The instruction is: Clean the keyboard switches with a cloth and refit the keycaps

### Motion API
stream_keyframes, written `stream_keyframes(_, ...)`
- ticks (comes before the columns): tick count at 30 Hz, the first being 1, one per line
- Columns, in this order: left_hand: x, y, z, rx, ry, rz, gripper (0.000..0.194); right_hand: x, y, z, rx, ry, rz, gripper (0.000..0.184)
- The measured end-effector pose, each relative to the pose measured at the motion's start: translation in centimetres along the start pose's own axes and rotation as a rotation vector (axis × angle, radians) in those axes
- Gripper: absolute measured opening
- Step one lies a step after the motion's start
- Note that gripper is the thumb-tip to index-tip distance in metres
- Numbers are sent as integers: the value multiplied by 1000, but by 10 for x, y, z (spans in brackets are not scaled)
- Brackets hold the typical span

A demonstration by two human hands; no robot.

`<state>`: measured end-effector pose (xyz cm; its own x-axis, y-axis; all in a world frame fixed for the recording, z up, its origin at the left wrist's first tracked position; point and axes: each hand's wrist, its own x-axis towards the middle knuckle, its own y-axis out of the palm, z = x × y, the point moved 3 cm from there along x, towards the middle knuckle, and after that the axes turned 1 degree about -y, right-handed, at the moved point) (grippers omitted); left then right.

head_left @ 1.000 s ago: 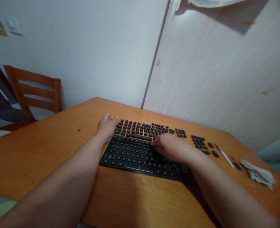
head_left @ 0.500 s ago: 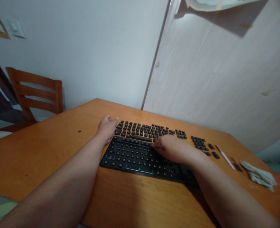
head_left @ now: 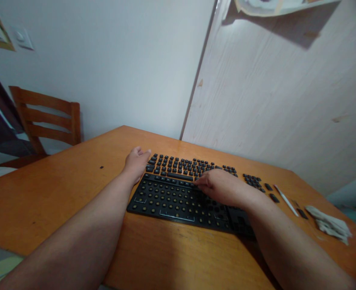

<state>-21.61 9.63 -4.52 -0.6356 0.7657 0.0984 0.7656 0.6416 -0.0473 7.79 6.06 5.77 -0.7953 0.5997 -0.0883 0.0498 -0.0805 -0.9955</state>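
Observation:
A black keyboard [head_left: 168, 201] lies on the wooden table, mostly stripped to bare switch posts. Its far row carries several keycaps [head_left: 173, 181]. My left hand [head_left: 135, 163] rests by the keyboard's far left corner, thumb and fingers apart, close to the loose keycaps. Over the keyboard's far row, my right hand [head_left: 218, 185] has its fingers drawn together and its fingertips down at the right end of the fitted caps. Whatever lies under those fingertips is hidden. Behind the keyboard, loose black keycaps [head_left: 179, 170] are laid out in rows, with a long space bar [head_left: 180, 177] nearest.
On the right lie more keycaps [head_left: 252, 180], a white pen-like stick [head_left: 286, 200], a small dark piece [head_left: 302, 213] and a crumpled cloth [head_left: 329, 223]. One small black piece [head_left: 101, 167] sits at left. A wooden chair [head_left: 49, 117] stands beyond; a wall borders the table's far side.
My right hand has shifted very slightly to the right along the keyboard's far row. My left hand stays in place.

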Motion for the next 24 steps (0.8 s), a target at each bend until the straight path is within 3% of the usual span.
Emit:
stream_keyframes(14, 1, 0, 0, -17, -2, -1, 75, 3, 2, 5, 35, 27, 33, 26)
stream_keyframes(24, 1, 1, 3, -21, -7, 16, 76, 12, -25, -39, 99, 182, -183, 28)
